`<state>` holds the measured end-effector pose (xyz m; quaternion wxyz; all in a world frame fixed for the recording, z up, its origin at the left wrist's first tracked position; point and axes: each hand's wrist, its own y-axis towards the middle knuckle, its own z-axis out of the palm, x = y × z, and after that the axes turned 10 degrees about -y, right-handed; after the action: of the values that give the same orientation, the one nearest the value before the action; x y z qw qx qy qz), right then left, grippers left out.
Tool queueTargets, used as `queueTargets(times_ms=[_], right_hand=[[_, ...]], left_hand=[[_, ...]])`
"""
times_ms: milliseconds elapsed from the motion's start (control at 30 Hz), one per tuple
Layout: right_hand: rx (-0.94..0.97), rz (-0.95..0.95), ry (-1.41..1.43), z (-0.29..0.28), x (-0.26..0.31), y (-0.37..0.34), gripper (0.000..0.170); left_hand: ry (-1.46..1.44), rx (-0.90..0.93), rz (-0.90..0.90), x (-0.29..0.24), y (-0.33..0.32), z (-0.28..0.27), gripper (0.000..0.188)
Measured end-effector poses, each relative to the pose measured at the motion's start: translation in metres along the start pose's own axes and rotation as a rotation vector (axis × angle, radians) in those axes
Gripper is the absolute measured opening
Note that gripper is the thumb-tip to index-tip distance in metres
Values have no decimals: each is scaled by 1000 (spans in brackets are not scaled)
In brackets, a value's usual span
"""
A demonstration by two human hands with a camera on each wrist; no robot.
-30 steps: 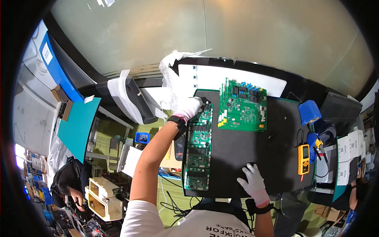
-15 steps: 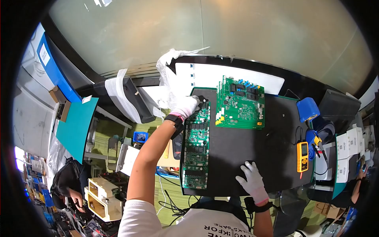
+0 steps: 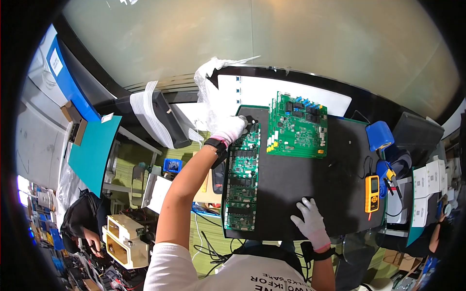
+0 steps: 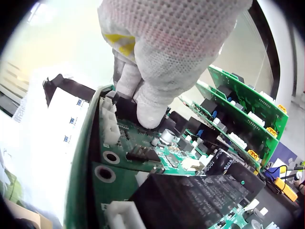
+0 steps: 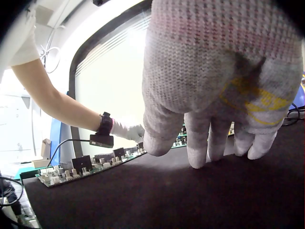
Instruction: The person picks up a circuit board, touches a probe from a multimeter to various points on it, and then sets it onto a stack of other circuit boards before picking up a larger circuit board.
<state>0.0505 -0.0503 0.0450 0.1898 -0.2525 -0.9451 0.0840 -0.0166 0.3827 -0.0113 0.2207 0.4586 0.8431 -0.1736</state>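
At the far end of a row of green circuit boards, the gloved left hand is bent over the last board. In the left wrist view, thumb and fingers of this hand pinch a black component on the board, partly covering it. Spread fingers of the gloved right hand rest on the black mat near its front edge. The right wrist view shows that hand with fingertips down on the mat, holding nothing.
Stacked green boards lie right of the row, at the back. A yellow meter and a blue tool are at the right edge. Behind the mat is a white panel; plastic wrap hangs at back left.
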Motion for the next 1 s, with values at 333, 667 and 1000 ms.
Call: queueTargets(times_ms=[333, 667, 1000], right_hand=[[-1, 0, 7, 1, -1, 0, 53], [-8, 6, -35, 2, 0, 0, 51], [-10, 12, -32, 3, 0, -1, 50]], left_hand=[[-81, -6, -71, -4, -1, -1, 23], [-180, 8, -86, -2, -2, 0, 24], [171, 19, 51, -12, -5, -8, 23]])
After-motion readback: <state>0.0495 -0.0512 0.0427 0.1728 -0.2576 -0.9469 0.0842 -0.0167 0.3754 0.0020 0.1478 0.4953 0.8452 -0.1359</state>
